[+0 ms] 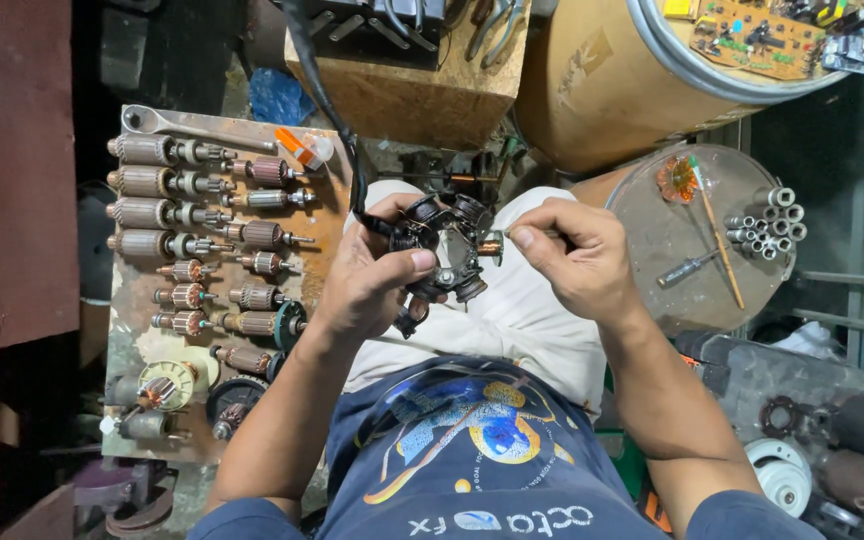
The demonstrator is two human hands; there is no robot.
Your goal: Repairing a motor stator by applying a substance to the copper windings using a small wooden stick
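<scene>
- Out past the right hand (pixel 574 262), the big cardboard drum (pixel 602 80) is standing with circuit boards (pixel 762 35) piled in its open top, well clear of the work.
- Off to the outside of the left hand (pixel 367 275), a worn board (pixel 127 310) is carrying rows of motor armatures (pixel 167 183), with a spanner (pixel 187 125) lying along its far edge.
- Just beyond the right wrist, a round clear lid (pixel 672 290) is holding a bundle of pale tubes (pixel 770 222) and a thin stick (pixel 720 245).
- Now the piece itself: the stator coil (pixel 444 250), a dark ring of wound poles, is being held up over the lap, between the two hands.
- The left hand is grasping it, thumb pressed across the near face and fingers wrapped behind; a black cable (pixel 327 110) is running away from it past the knuckles.
- The right hand is pinching closed on something thin at the copper-coloured pole nearest its fingertips; what it is, I cannot tell.
- My read for doing this well: the left grip is wanting to stay firm so the ring is not turning, while the right is working lightly, since fine windings look easy to nick.
</scene>
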